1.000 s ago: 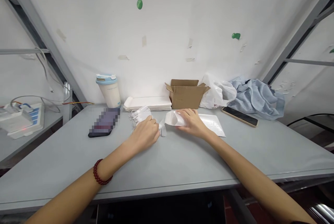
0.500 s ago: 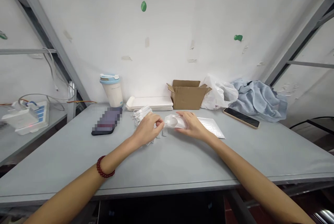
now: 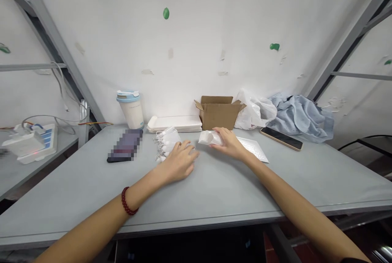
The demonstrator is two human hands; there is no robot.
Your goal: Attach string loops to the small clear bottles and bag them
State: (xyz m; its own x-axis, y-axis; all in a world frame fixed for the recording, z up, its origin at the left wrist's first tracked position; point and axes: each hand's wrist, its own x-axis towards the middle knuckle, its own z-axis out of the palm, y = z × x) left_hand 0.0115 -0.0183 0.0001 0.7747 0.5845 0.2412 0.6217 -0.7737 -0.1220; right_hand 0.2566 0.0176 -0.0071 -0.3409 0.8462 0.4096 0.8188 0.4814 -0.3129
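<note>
My right hand [image 3: 228,142] grips a white bubble mailer [image 3: 210,137] near its mouth, thumb in front and fingers behind. The mouth gapes toward the left. Bubbly white material [image 3: 254,149] lies flat on the table to the right of that hand, partly covered by it. My left hand [image 3: 181,161], with a dark red bead bracelet at the wrist, is open, its fingers bent and apart, palm down. It is just in front of a pile of small white items with thin cords [image 3: 167,139], partly hiding them. Whether its fingertips touch any is unclear.
Behind the hands stand a stack of white mailers [image 3: 176,123], an open cardboard box [image 3: 219,116] and a white plastic bag [image 3: 254,110]. A cup [image 3: 131,110] and a blurred phone [image 3: 126,146] are left; another phone [image 3: 281,138] and blue cloth [image 3: 301,116] are right.
My left hand has drawn back from the mailer's mouth, and its pinched fingers have spread. The small white item it held at the mouth no longer shows. My right hand still holds the mailer.
</note>
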